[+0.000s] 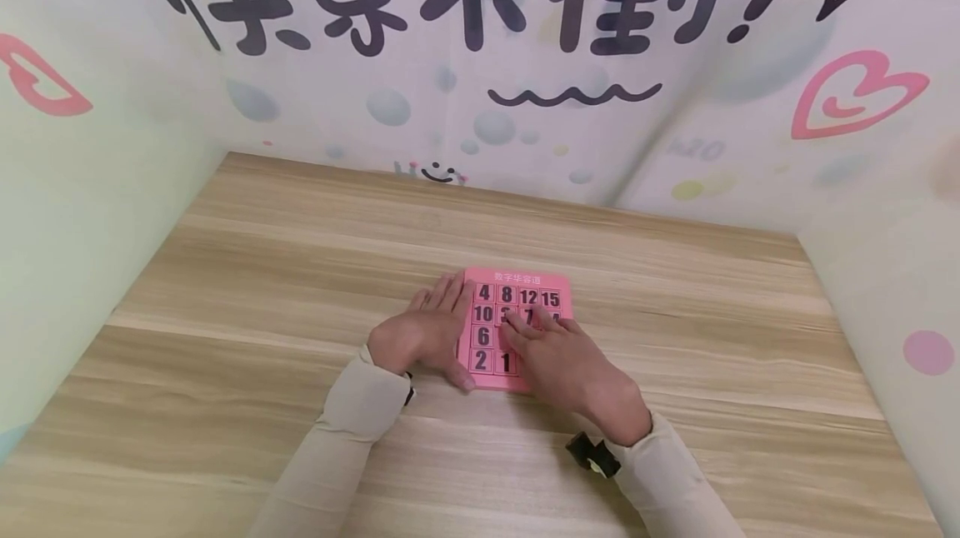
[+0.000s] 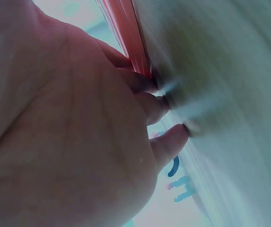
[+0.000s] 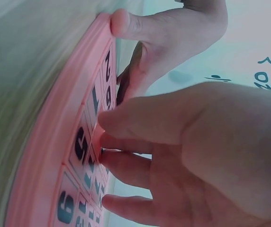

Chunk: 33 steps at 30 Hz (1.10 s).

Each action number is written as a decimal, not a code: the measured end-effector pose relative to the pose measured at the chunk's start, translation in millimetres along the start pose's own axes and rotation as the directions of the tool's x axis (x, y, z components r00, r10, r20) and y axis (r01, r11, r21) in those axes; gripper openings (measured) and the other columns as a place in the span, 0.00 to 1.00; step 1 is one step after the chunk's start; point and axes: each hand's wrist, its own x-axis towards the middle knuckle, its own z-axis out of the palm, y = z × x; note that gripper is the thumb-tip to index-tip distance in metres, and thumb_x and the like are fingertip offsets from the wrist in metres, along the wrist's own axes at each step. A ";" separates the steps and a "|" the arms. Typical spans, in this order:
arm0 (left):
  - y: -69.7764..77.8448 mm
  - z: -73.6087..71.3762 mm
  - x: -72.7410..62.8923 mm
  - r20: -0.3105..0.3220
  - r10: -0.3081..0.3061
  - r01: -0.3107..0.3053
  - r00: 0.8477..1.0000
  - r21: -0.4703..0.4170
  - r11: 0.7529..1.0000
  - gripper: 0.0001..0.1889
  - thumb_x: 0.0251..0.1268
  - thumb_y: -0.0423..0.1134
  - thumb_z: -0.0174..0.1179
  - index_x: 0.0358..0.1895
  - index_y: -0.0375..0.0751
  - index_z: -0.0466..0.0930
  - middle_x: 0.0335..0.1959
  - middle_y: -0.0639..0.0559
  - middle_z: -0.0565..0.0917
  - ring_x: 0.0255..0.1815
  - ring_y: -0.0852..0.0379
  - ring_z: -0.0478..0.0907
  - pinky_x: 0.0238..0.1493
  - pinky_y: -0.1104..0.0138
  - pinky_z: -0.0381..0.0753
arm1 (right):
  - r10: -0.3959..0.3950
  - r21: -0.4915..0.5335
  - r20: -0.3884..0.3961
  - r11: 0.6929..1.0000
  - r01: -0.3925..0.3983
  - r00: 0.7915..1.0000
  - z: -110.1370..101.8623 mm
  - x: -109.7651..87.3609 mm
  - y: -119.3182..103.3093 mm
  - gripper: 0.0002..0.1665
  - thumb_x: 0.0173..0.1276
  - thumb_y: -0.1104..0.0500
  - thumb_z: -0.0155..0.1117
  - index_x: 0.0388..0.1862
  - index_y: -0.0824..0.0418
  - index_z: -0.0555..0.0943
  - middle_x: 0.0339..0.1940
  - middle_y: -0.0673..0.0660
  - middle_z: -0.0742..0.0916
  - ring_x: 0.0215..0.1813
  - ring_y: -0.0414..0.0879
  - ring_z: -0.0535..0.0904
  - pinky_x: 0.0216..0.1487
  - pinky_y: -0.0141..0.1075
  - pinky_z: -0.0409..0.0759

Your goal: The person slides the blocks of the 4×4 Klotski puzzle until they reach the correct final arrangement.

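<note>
A pink sliding number puzzle (image 1: 557, 281) lies flat on the table, its square tiles printed with dark numbers. My left hand (image 1: 427, 334) lies along the puzzle's left side, fingers extended and thumb at the near left corner. In the left wrist view, fingertips of the left hand (image 2: 78, 123) reach down to the tabletop beside the pink edge (image 2: 131, 38). Over the tiles, my right hand (image 1: 566, 367) covers the puzzle's right and near part, hiding several numbers. The right wrist view shows the right hand's thumb and fingertips (image 3: 109, 122) at the tiles near 1 and 5.
The wood-grain table (image 1: 300, 221) extends around the puzzle on every side. Behind it stands a white printed backdrop (image 1: 450, 113) with large dark characters, and pale side panels (image 1: 82, 188) border the table left and right. A black strap device (image 1: 592, 455) sits at the right wrist.
</note>
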 end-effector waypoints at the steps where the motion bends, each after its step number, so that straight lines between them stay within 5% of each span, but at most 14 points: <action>1: 0.0 0.1 0.0 0.000 0.000 0.000 1.000 0.001 1.000 0.74 0.40 0.60 0.78 0.80 0.38 0.29 0.81 0.43 0.27 0.81 0.46 0.23 0.81 0.52 0.32 | -0.002 -0.003 -0.010 1.000 0.002 1.000 -0.2 -0.1 -0.2 0.31 0.76 0.57 0.54 0.77 0.49 0.65 0.78 0.50 0.66 0.79 0.58 0.57 0.74 0.58 0.62; 7: 0.2 0.7 0.4 0.002 0.001 -0.001 1.000 0.001 1.000 0.74 0.40 0.61 0.77 0.80 0.38 0.29 0.81 0.43 0.27 0.81 0.46 0.24 0.81 0.51 0.32 | -0.078 -0.025 -0.071 0.997 0.077 0.994 -0.6 -2.9 -7.9 0.30 0.75 0.60 0.54 0.75 0.51 0.68 0.77 0.50 0.68 0.79 0.57 0.58 0.74 0.58 0.63; 12: 0.2 0.1 0.5 0.001 0.000 0.000 1.000 0.008 1.000 0.74 0.41 0.61 0.77 0.80 0.37 0.29 0.81 0.43 0.28 0.82 0.45 0.24 0.81 0.50 0.32 | -0.149 -0.029 -0.052 0.989 0.147 0.988 2.1 -2.4 -18.2 0.30 0.77 0.51 0.52 0.76 0.52 0.66 0.78 0.49 0.66 0.80 0.58 0.55 0.74 0.59 0.62; 33: -0.6 -0.5 0.2 0.002 -0.008 0.008 1.000 -0.009 1.000 0.73 0.42 0.60 0.77 0.80 0.38 0.29 0.82 0.44 0.28 0.82 0.46 0.24 0.81 0.52 0.32 | -0.065 0.045 0.009 0.997 0.064 0.998 -2.9 -8.0 -13.6 0.27 0.77 0.48 0.52 0.73 0.49 0.71 0.76 0.47 0.69 0.79 0.58 0.58 0.76 0.58 0.59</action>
